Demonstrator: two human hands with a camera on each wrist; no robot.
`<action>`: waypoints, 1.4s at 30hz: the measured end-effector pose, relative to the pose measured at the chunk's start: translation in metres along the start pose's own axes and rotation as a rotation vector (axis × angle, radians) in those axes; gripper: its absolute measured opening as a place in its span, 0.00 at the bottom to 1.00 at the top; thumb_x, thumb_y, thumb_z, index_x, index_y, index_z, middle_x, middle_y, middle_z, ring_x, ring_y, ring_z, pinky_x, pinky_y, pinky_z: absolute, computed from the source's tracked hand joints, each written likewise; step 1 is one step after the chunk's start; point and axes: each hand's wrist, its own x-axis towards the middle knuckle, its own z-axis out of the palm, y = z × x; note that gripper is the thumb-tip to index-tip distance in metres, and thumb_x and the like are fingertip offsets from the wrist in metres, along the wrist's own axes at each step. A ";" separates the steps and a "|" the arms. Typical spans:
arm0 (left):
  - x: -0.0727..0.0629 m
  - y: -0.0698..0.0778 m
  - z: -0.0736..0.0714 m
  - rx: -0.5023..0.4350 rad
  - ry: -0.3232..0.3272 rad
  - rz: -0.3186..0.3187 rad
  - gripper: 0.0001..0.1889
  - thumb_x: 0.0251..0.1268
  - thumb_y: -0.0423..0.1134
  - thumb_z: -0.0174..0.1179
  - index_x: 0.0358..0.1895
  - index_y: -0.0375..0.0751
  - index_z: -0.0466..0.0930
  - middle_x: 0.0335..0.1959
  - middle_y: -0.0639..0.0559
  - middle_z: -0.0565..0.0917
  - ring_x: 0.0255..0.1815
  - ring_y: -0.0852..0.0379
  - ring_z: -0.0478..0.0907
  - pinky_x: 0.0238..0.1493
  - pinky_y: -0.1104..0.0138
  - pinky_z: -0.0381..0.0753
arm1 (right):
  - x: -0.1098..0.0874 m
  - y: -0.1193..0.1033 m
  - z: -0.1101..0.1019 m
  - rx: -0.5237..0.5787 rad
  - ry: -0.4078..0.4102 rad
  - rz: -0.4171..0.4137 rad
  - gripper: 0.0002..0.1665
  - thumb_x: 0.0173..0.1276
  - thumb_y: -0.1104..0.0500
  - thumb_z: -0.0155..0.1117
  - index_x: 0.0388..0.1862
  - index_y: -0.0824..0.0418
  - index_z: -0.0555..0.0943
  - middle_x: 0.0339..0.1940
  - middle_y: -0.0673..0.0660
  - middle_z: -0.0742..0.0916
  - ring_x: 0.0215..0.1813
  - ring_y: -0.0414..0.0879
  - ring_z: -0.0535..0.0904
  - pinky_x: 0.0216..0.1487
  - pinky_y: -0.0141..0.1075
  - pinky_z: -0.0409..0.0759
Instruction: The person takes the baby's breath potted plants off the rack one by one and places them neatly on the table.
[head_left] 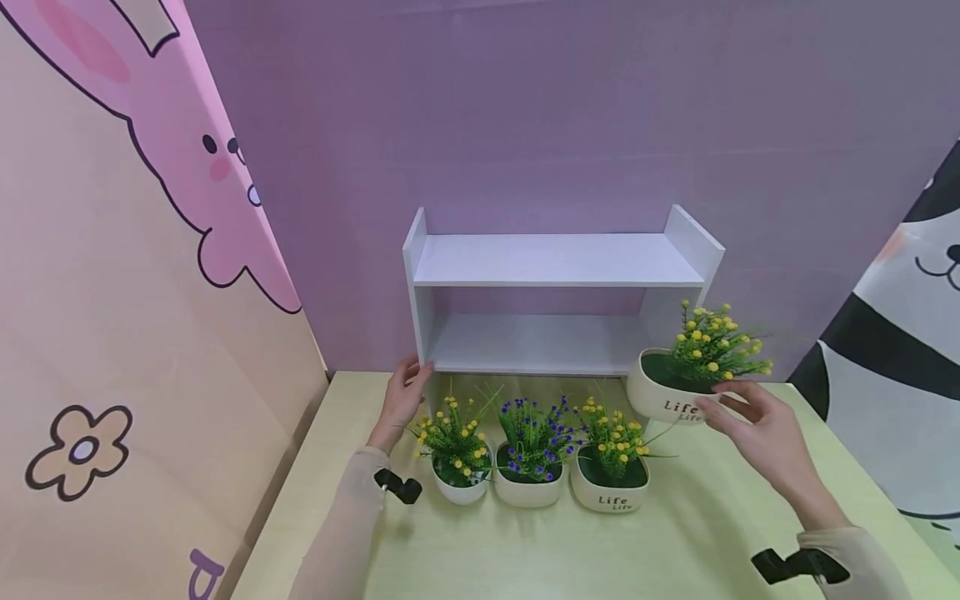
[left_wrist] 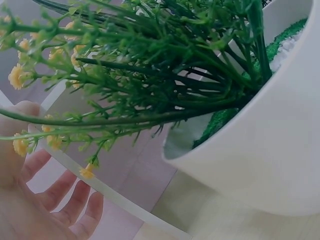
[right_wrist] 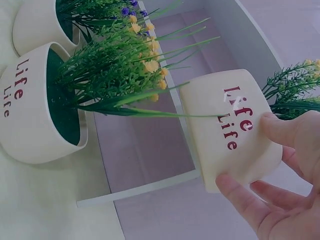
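My right hand (head_left: 768, 429) grips a cream "Life" flower pot (right_wrist: 232, 130) by its side, thumb near the rim and fingers lower down. Bushy yellow flowers (head_left: 716, 342) fill that pot, raised at the lower right corner of a white two-tier shelf (head_left: 555, 260). At the opposite end, my left hand (head_left: 401, 404) holds the front edge of the shelf's left side panel, low down. In front of the shelf stand a round white pot with yellow flowers (head_left: 462, 493), a pot with blue-purple flowers (head_left: 528, 495) and another "Life" pot with yellow flowers (head_left: 611, 499).
Both tiers of the shelf show bare white boards. A pale wooden table (head_left: 480, 554) carries everything, with a purple wall (head_left: 525, 108) behind. Cartoon-printed panels (head_left: 172, 333) flank it on both sides.
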 end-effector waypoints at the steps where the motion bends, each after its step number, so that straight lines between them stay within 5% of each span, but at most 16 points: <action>1: 0.001 -0.001 0.001 -0.004 0.003 0.000 0.31 0.86 0.46 0.54 0.80 0.32 0.63 0.78 0.26 0.68 0.76 0.27 0.70 0.70 0.33 0.74 | -0.001 0.001 0.000 0.005 0.002 0.002 0.31 0.79 0.45 0.68 0.65 0.67 0.76 0.73 0.66 0.72 0.55 0.12 0.70 0.45 0.20 0.84; 9: 0.015 -0.024 0.008 0.005 0.045 -0.012 0.31 0.87 0.48 0.52 0.82 0.35 0.61 0.79 0.28 0.67 0.77 0.28 0.68 0.71 0.33 0.72 | -0.008 0.008 -0.004 0.029 0.004 0.024 0.30 0.79 0.46 0.69 0.65 0.68 0.76 0.74 0.68 0.71 0.53 0.10 0.70 0.45 0.23 0.86; 17: 0.016 -0.023 0.007 -0.007 0.034 -0.013 0.31 0.87 0.47 0.53 0.82 0.35 0.61 0.78 0.27 0.68 0.77 0.27 0.69 0.71 0.32 0.71 | -0.017 0.021 -0.006 0.042 0.006 0.048 0.28 0.79 0.48 0.69 0.64 0.67 0.76 0.73 0.66 0.71 0.53 0.10 0.71 0.45 0.23 0.86; 27: 0.027 -0.044 0.004 0.011 0.046 -0.008 0.32 0.85 0.51 0.55 0.81 0.39 0.63 0.78 0.31 0.69 0.76 0.30 0.71 0.70 0.34 0.74 | -0.026 0.041 -0.007 0.007 0.000 0.106 0.32 0.79 0.46 0.68 0.66 0.69 0.75 0.74 0.69 0.70 0.52 0.09 0.68 0.44 0.22 0.85; 35: 0.020 -0.032 0.005 0.011 0.035 -0.003 0.31 0.87 0.49 0.52 0.82 0.35 0.61 0.79 0.28 0.68 0.76 0.28 0.69 0.71 0.32 0.72 | -0.034 0.058 -0.002 0.040 0.019 0.096 0.29 0.78 0.48 0.70 0.62 0.70 0.77 0.60 0.31 0.74 0.51 0.08 0.70 0.43 0.23 0.86; 42: 0.024 -0.041 0.004 0.003 0.036 0.004 0.33 0.84 0.53 0.56 0.81 0.39 0.63 0.78 0.32 0.70 0.76 0.31 0.72 0.69 0.36 0.76 | -0.039 0.075 0.003 0.056 0.022 0.073 0.26 0.78 0.52 0.70 0.60 0.71 0.78 0.53 0.20 0.73 0.51 0.09 0.71 0.43 0.22 0.85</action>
